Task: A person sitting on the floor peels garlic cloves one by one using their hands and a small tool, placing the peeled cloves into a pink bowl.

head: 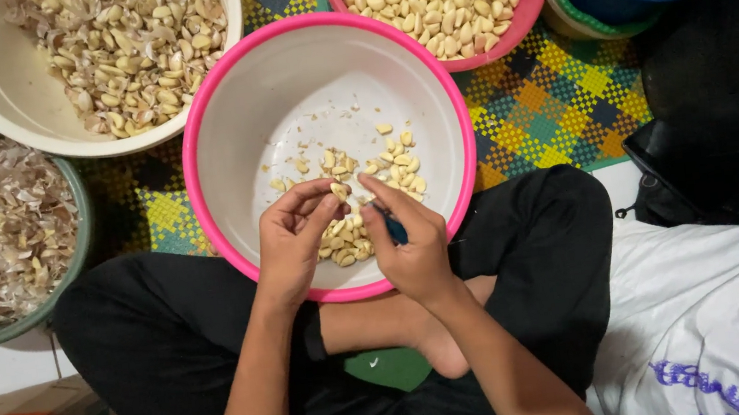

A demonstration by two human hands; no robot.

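Two hands meet over the pink-rimmed basin (pixel 218 95): left hand (pixel 294 239) pinches a garlic clove (pixel 339 191). Right hand (pixel 410 240) grips a blue-handled tool (pixel 395 229), its blade hidden behind the fingers.

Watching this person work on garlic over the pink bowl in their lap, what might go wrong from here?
1. The right hand works a small blue-handled tool close to the left hand, whose fingers pinch a garlic clove; a slip might nick a fingertip.
2. The pink bowl rests on crossed legs, not flat on the mat; a shifted knee could tip it and scatter the cloves.
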